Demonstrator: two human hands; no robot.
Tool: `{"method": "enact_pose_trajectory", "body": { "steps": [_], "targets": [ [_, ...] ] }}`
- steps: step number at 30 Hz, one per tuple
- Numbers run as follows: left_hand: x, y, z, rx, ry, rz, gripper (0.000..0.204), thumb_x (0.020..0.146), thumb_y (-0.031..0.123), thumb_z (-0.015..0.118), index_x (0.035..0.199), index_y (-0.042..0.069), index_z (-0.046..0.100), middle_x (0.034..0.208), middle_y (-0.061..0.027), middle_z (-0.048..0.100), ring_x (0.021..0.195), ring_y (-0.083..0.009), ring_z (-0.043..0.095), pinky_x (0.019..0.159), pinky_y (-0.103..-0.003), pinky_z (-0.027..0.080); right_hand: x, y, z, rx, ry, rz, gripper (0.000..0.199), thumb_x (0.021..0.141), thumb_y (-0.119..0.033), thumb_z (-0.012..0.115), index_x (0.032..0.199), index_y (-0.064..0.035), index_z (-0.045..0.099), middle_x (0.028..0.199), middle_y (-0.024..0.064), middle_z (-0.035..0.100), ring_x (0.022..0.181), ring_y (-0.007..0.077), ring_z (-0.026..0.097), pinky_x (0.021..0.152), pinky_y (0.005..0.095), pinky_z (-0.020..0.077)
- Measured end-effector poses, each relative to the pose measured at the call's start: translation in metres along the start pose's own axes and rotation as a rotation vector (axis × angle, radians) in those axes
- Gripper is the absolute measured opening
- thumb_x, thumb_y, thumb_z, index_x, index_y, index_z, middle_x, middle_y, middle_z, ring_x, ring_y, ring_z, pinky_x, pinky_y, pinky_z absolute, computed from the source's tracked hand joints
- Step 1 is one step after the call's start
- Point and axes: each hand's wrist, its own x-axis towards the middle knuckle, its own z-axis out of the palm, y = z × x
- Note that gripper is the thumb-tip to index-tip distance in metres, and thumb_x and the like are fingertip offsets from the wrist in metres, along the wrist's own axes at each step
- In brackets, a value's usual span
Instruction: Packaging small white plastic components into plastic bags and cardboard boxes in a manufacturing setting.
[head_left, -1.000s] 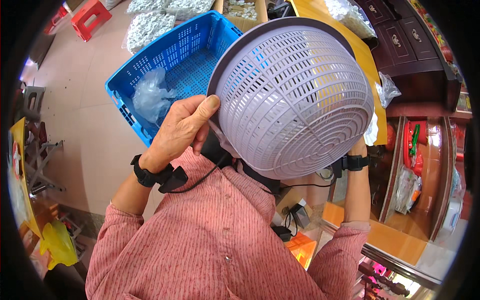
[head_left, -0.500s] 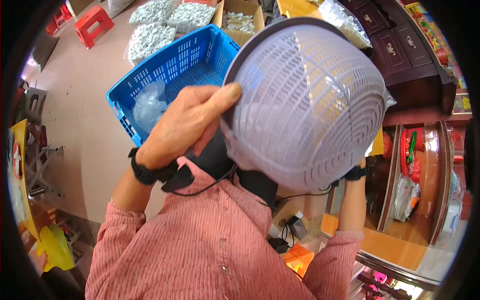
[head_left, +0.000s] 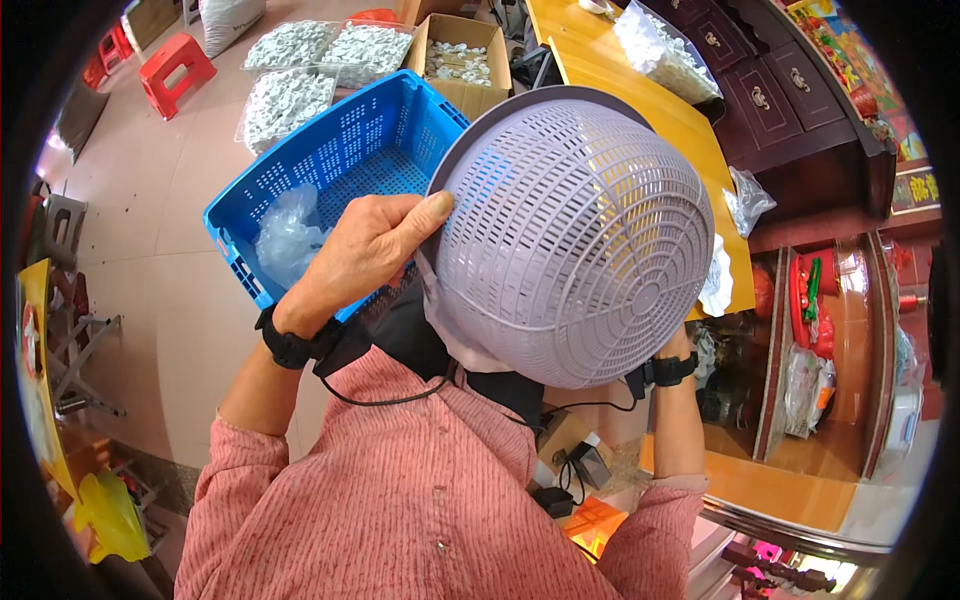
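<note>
A grey-purple plastic colander basket (head_left: 590, 230) is held up in front of me, tipped so that its slotted round bottom faces me. My left hand (head_left: 370, 240) grips its rim, thumb on the outer side. A thin, whitish plastic sheet or bag (head_left: 455, 325) shows along the lower rim. My right hand (head_left: 676, 346) is at the lower right of the colander basket, its fingers hidden behind it. What the basket holds, if anything, cannot be seen. Beyond my left hand is a blue plastic crate (head_left: 330, 150) with a crumpled clear plastic bag (head_left: 290, 235) inside.
Clear bags of small pale pieces (head_left: 290, 105) lie on the floor beyond the crate, beside a cardboard box (head_left: 465, 55) of similar pieces. To the right stand a yellow table (head_left: 590, 45) and dark drawers (head_left: 770, 95). A red stool (head_left: 175, 75) is far left.
The colander basket has moved left and slightly down, with its bottom turned more toward me. Both hands have moved with it, and my left hand keeps its hold on the rim.
</note>
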Motion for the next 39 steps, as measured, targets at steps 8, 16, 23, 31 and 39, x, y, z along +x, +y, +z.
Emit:
{"method": "enact_pose_trajectory", "body": {
  "steps": [8, 16, 23, 31, 39],
  "targets": [
    [-0.012, 0.001, 0.007, -0.273, 0.031, 0.152, 0.042, 0.100, 0.039, 0.051, 0.093, 0.001, 0.067, 0.072, 0.0037, 0.056, 0.057, -0.0059, 0.043, 0.051, -0.026, 0.037, -0.032, 0.005, -0.009, 0.030, 0.016, 0.005, 0.056, 0.101, -0.045, 0.042, 0.131, 0.0014, 0.047, 0.126, 0.0100, 0.054, 0.109, 0.0192, 0.054, 0.092, 0.0336, 0.0458],
    [0.005, -0.029, 0.010, -0.861, -0.006, -0.029, 0.033, 0.097, 0.039, 0.054, 0.097, 0.008, 0.064, 0.068, 0.0052, 0.059, 0.040, -0.0026, 0.036, 0.036, -0.020, 0.025, -0.066, 0.014, -0.006, 0.070, 0.039, 0.010, 0.057, 0.101, -0.046, 0.042, 0.131, 0.0019, 0.047, 0.126, 0.0104, 0.054, 0.108, 0.0195, 0.054, 0.092, 0.0340, 0.0460],
    [0.016, -0.032, -0.015, -1.441, 0.053, 0.114, 0.032, 0.097, 0.027, 0.055, 0.118, 0.004, 0.060, 0.109, -0.0081, 0.067, 0.098, -0.0179, 0.066, 0.086, -0.034, 0.055, -0.063, 0.010, 0.002, 0.032, 0.138, 0.013, 0.060, 0.099, -0.052, 0.041, 0.119, 0.0035, 0.053, 0.112, 0.0118, 0.058, 0.097, 0.0188, 0.057, 0.082, 0.0331, 0.0486],
    [0.029, -0.059, -0.091, -0.992, 0.249, 0.398, 0.030, 0.099, 0.025, 0.052, 0.117, 0.003, 0.060, 0.116, -0.0116, 0.065, 0.105, -0.0215, 0.063, 0.093, -0.037, 0.049, -0.055, 0.009, -0.007, -0.217, 0.264, 0.142, 0.063, 0.096, -0.061, 0.041, 0.063, -0.0074, 0.050, 0.054, 0.0004, 0.046, 0.045, 0.0092, 0.043, 0.042, 0.0222, 0.0322],
    [0.079, -0.169, -0.069, 0.156, 0.384, 0.170, 0.027, 0.084, 0.025, 0.067, 0.083, -0.002, 0.066, 0.064, -0.0053, 0.058, 0.057, -0.0134, 0.051, 0.053, -0.030, 0.042, -0.058, 0.008, -0.002, -0.161, 0.152, 0.132, 0.052, 0.100, -0.044, 0.048, 0.061, -0.0089, 0.046, 0.057, 0.0008, 0.045, 0.052, 0.0094, 0.041, 0.048, 0.0238, 0.0316]
  ]
}}
